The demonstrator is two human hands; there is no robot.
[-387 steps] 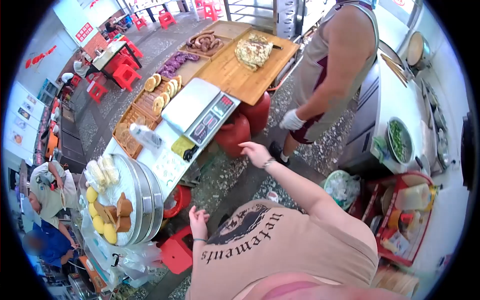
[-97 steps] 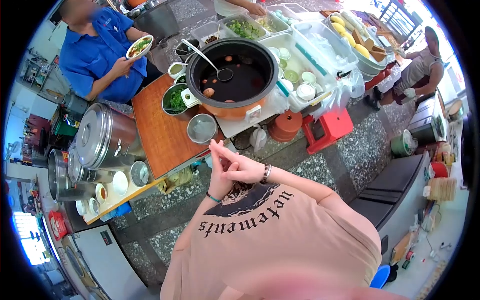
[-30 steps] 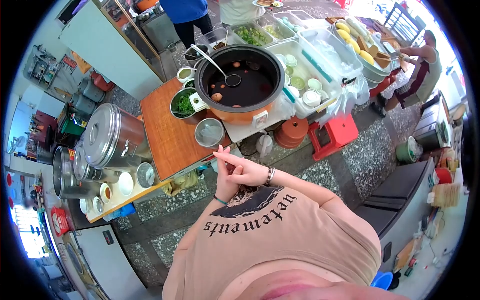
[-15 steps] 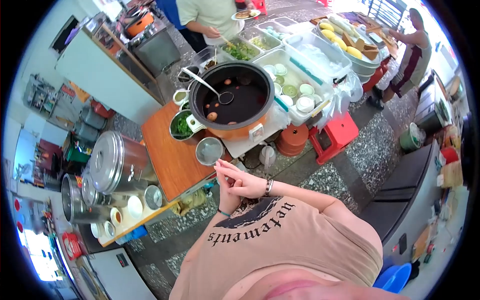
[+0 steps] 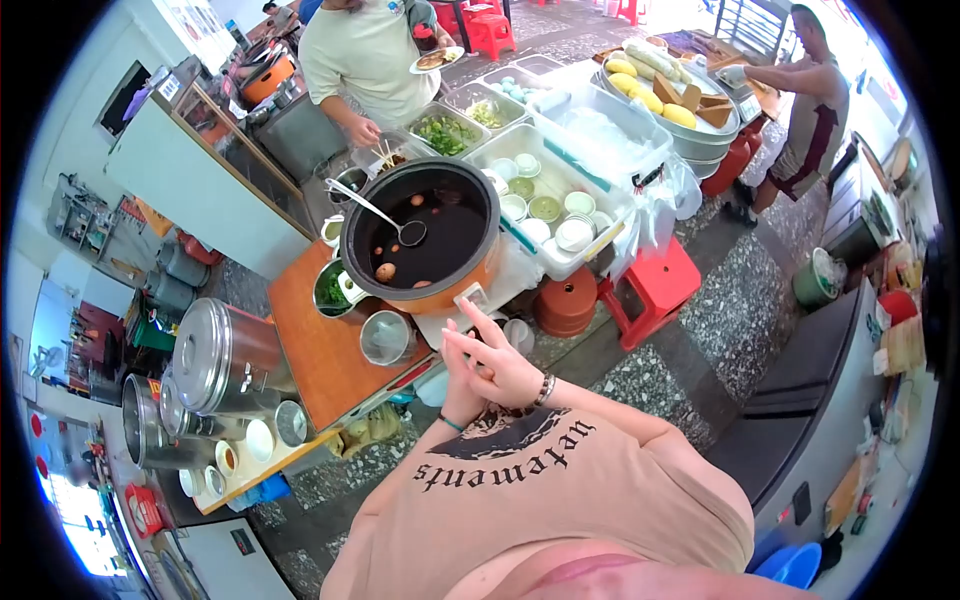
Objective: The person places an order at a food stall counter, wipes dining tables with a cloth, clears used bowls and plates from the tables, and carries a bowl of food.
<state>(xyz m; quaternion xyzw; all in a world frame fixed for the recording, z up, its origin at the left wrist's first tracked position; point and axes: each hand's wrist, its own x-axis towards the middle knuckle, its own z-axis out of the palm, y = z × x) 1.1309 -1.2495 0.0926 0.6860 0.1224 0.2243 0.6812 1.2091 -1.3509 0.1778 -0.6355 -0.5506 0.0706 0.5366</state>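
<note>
My left hand [image 5: 462,385] and my right hand [image 5: 508,368] are pressed together in front of my chest, fingers partly extended, with no object visible between them. The right hand has a beaded bracelet at its wrist and overlaps the left, whose fingers are partly hidden. Just beyond them stands an orange cooker [image 5: 420,235] with dark liquid, eggs and a ladle [image 5: 410,233]. Near its base a clear-lined metal bowl [image 5: 387,338] rests on the brown table [image 5: 300,350]. A pot of chopped greens [image 5: 330,288] is beside the cooker.
Lidded steel pots [image 5: 205,355] stand at left. Beyond the cooker, a person in a pale shirt [image 5: 365,60] holds a plate [image 5: 437,60]. A bin of small bowls [image 5: 545,205], a red stool [image 5: 655,290] and a steamer [image 5: 690,130] are right. Another person [image 5: 815,110] stands farther off.
The view has shifted, and the cooker now appears farther left. My right hand's index finger has lifted away from the left hand. The pale-shirted person has come further into view.
</note>
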